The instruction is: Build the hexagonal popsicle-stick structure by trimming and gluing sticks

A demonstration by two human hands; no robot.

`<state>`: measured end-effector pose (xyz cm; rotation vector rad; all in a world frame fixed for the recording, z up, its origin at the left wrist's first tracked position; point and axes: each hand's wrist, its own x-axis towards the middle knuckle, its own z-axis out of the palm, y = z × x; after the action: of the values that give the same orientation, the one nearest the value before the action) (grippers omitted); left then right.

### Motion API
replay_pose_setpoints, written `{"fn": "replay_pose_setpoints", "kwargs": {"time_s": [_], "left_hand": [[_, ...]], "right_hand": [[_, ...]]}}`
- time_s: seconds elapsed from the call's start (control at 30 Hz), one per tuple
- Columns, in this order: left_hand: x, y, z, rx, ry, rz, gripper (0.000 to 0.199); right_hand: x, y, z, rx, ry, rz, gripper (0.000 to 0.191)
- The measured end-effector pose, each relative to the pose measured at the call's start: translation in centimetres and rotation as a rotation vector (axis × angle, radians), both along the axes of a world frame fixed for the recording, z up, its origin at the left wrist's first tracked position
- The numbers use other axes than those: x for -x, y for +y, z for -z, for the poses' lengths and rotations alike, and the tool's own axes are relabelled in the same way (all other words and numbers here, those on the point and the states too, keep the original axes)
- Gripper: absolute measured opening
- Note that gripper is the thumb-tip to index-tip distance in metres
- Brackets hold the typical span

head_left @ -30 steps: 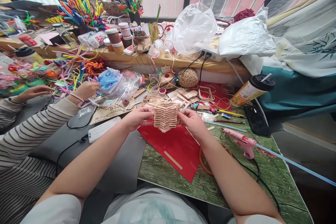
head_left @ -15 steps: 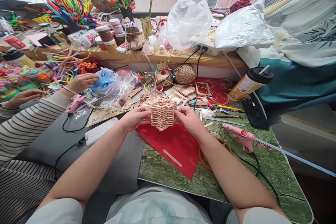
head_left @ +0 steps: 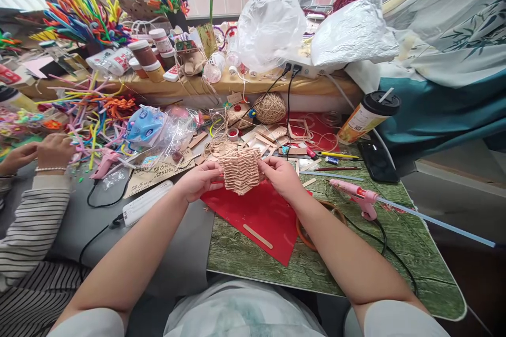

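Between my two hands is a box-like stack of popsicle sticks point(head_left: 240, 171), its layered edges facing me, raised over a red sheet point(head_left: 272, 226). My left hand point(head_left: 201, 179) grips its left side, fingers closed at the edge. On the opposite side my right hand point(head_left: 279, 174) pinches the stack between thumb and fingers. One loose popsicle stick point(head_left: 258, 236) lies on the red sheet below. A round brown rim point(head_left: 306, 231) shows partly behind my right forearm.
On the right lie a pink glue gun point(head_left: 358, 195) with a long glue stick, a phone point(head_left: 379, 160) and a lidded cup point(head_left: 367, 116). A twine ball point(head_left: 270, 108) sits behind scattered wood pieces. At left are a co-worker's hands point(head_left: 53, 152), another glue gun point(head_left: 106, 163) and a power strip point(head_left: 147, 202).
The co-worker's hand has left the blue packet and drawn back left, beside their other hand. My hands keep hold of the stick stack, which is tilted slightly differently. The view has shifted a little.
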<state>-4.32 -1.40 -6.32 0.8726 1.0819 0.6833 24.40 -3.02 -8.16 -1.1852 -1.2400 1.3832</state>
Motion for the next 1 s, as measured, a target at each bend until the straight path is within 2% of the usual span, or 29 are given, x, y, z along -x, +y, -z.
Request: {"fn": "replay_pose_setpoints", "kwargs": {"time_s": [0.1,0.2,0.33,0.43,0.53,0.7,0.83,1.0], "left_hand": [[-0.4,-0.2,0.0,-0.064,0.023,0.005,0.041],[-0.6,-0.4,0.0,-0.201,0.056,-0.023,0.043],[-0.3,-0.7,0.4,-0.447,0.145,-0.080,0.038],[0.4,-1.0,1.3,-0.575,0.220,-0.066,0.035],[1.0,-1.3,2.4,-0.638,0.284,-0.020,0.033],[1.5,-1.7,3.9,-0.711,0.358,-0.055,0.032],[1.4,-2.1,4.2,-0.758,0.394,-0.117,0.031],[1.4,-2.3,4.0,-0.792,0.405,-0.121,0.028]], "right_hand": [[0.0,0.0,-0.1,0.003,0.042,-0.008,0.051],[-0.1,-0.1,-0.2,-0.047,0.022,-0.030,0.048],[-0.4,0.0,0.0,-0.275,-0.203,-0.057,0.038],[-0.5,0.3,0.5,-0.368,-0.327,-0.174,0.033],[-0.6,0.4,1.1,-0.354,-0.404,-0.266,0.027],[-0.5,0.3,1.6,-0.330,-0.423,-0.276,0.022],[-0.5,0.2,1.7,-0.341,-0.409,-0.261,0.019],[-0.3,0.1,1.7,-0.370,-0.414,-0.259,0.013]]}}
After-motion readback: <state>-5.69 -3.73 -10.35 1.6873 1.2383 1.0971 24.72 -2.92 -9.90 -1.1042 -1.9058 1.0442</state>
